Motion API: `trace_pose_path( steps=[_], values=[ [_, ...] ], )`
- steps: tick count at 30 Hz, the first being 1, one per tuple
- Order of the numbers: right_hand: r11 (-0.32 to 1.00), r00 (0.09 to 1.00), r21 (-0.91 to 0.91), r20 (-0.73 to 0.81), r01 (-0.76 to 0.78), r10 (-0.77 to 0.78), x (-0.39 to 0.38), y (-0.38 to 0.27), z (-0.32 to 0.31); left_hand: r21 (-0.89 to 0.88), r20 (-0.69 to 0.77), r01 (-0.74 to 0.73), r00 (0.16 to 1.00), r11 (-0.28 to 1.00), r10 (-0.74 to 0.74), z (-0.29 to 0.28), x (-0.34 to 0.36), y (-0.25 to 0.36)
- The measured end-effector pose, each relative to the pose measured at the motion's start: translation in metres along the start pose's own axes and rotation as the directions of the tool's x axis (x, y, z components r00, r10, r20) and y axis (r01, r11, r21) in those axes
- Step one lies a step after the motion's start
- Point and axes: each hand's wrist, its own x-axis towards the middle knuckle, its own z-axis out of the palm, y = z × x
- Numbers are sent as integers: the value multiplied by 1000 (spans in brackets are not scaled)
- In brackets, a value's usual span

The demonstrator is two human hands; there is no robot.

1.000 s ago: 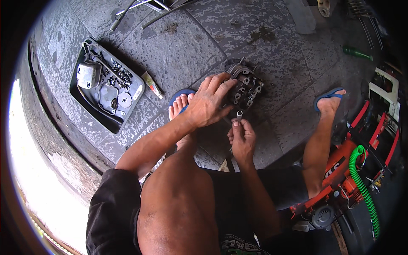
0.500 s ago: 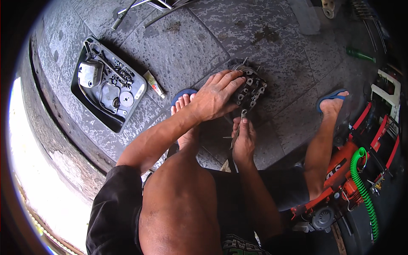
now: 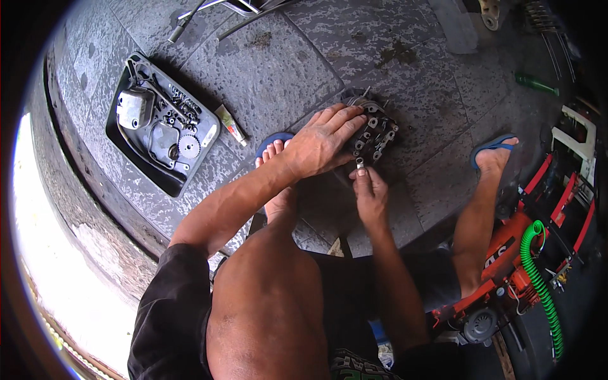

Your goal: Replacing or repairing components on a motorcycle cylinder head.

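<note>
A dark metal engine cylinder head (image 3: 375, 134) with studs and valve gear showing sits on the floor ahead of me. Over its left side my left hand (image 3: 326, 139) is clasped, fingers bent across the top edge and holding it. At its near edge my right hand (image 3: 370, 195) pinches a wrench between thumb and fingers. The pale ring end of the wrench (image 3: 360, 163) points at the head's near corner; whether it touches a bolt I cannot tell. Most of the wrench is hidden by the right hand.
On the left lies a black tray (image 3: 208, 134) of engine parts, with a small tube (image 3: 231, 125) beside it. My sandalled feet flank the work. At right are a green bottle (image 3: 537, 83), a red compressor (image 3: 506, 253) and a coiled green hose (image 3: 538, 278). Metal bars (image 3: 253, 20) lie at the far edge.
My right hand has moved slightly forward and right and turned, its grip now nearer the ring end. The wrench's long shaft no longer shows. My left hand and the cylinder head stay in place.
</note>
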Motion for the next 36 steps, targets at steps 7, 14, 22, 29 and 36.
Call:
trace_pose_path(
  steps=[7,14,22,29,36],
  values=[
    [799,952,-529,254,286,-172,30,-60,-74,45,-68,-25,997,999,28,-1,-7,14],
    [882,963,-442,-267,-162,43,60,37,-112,136,17,-322,946,937,322,11,5,13],
    [666,627,-746,-512,13,-587,47,38,-81,236,-75,-273,952,933,297,28,17,21],
    [939,874,-274,-378,208,-304,-6,-19,11,3,-193,-155,969,988,152,6,-9,17],
    [844,756,-479,-452,242,-473,8,-18,30,-114,-241,241,935,964,-262,9,-39,23]
  ],
)
